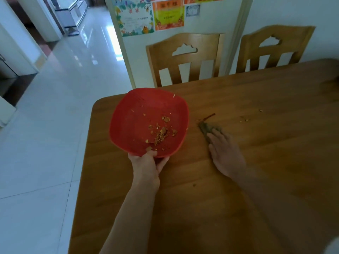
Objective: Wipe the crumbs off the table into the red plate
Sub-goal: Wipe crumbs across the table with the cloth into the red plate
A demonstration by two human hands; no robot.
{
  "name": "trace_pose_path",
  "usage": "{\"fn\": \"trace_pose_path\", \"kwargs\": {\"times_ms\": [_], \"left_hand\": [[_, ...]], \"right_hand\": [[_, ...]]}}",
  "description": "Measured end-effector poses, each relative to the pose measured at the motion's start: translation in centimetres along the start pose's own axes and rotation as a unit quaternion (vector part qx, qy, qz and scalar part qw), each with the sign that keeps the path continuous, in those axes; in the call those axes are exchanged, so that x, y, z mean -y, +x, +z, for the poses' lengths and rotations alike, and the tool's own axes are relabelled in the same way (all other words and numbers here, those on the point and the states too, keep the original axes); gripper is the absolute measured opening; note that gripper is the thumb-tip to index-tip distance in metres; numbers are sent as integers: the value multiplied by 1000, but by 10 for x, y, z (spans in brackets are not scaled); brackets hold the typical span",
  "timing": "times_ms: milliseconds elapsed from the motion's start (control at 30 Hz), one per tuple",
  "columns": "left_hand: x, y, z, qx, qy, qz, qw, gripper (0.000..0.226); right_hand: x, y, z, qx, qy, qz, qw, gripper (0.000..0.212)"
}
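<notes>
Red plate (139, 114) (crumbs (161, 132) inside) gripped by left hand (146, 162); right hand (225, 154) flat on cloth (205, 128).

The plate (149, 123) sits at the surface's (256, 180) left corner with crumbs (161, 132) in it; the cloth (208, 129) lies just right of it, more crumbs (244, 119) farther right, two chairs (185, 58) behind.

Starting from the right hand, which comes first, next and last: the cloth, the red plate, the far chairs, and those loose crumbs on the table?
1. Cloth: under the right hand fingers.
2. Red plate to its left and loose crumbs ahead: too close to call.
3. Chairs: beyond the table's far edge.
</notes>
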State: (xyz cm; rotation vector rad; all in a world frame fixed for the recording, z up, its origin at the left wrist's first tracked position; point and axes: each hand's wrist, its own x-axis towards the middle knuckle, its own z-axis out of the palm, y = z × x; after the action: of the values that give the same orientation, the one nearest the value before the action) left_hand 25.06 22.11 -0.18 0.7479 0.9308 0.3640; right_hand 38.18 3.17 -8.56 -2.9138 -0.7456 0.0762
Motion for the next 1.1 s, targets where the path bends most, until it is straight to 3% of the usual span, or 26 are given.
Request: {"fn": "trace_pose_path", "kwargs": {"times_ms": [133, 200, 400, 667, 767, 833, 967, 1100], "left_hand": [[12, -5, 29, 12, 6, -5, 1000, 81], [18, -7, 42, 14, 6, -6, 1000, 82], [39, -9, 78, 22, 14, -19, 999, 84], [45, 16, 90, 45, 11, 10, 999, 79], [39, 32, 84, 50, 22, 36, 998, 76], [33, 39, 79, 49, 26, 46, 997, 73], [21, 46, 64, 41, 19, 62, 997, 71], [10, 46, 50, 31, 6, 65, 997, 71]], "right_hand": [[-5, -50, -13, 6, 40, -109, 993, 58], [-34, -66, -16, 11, 47, -115, 992, 58], [-152, -61, -26, -37, 7, 1, 999, 56], [-249, 15, -28, -95, 3, 162, 982, 73], [-240, 56, -28, -119, 35, 233, 964, 59], [-221, 76, -25, -129, 32, 227, 965, 62], [-159, 98, -16, -131, 27, 136, 982, 56], [-76, 105, 0, -128, 81, 62, 986, 63]]}}
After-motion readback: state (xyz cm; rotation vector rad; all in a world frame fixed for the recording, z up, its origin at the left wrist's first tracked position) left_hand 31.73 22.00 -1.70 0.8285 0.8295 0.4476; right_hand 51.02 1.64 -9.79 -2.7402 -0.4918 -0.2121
